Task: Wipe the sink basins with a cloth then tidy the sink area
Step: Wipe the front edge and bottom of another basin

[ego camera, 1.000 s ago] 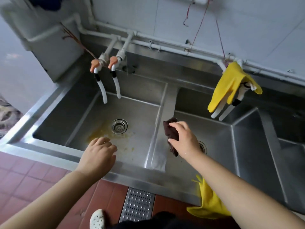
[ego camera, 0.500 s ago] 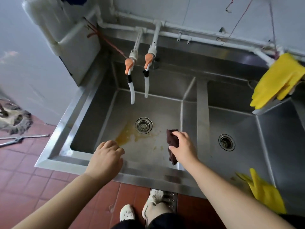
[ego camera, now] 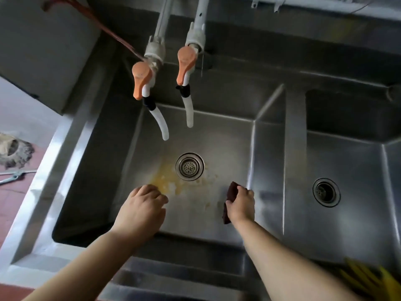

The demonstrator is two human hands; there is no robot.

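The fingers [ego camera: 244, 191] of the right hand [ego camera: 240, 205] are curled round a dark maroon cloth [ego camera: 230, 197], pinching it near its upper end so that the rest hangs below the palm, just right of the drain [ego camera: 189, 166] and above the floor of the left basin [ego camera: 217, 137]. The left hand [ego camera: 142, 210] hovers left of the drain with its fingers loosely bent and nothing in them. The cloth looks light, soft and limp, perhaps damp; it should fold and bunch readily, so it is best held as a wad under a flat palm for scrubbing, not by one corner, from which it would only trail. A yellowish stain [ego camera: 167, 181] spreads beside the drain toward the hands, and would likely need firm pressure on the smooth, probably slippery steel. Above the drain hang two taps with orange handles [ego camera: 183, 66] and white spouts. Right of the drain, past the divider, lies the second basin [ego camera: 347, 170], with a blurred yellow glove [ego camera: 368, 279] at its near edge. No brand, label or writing can be read anywhere.
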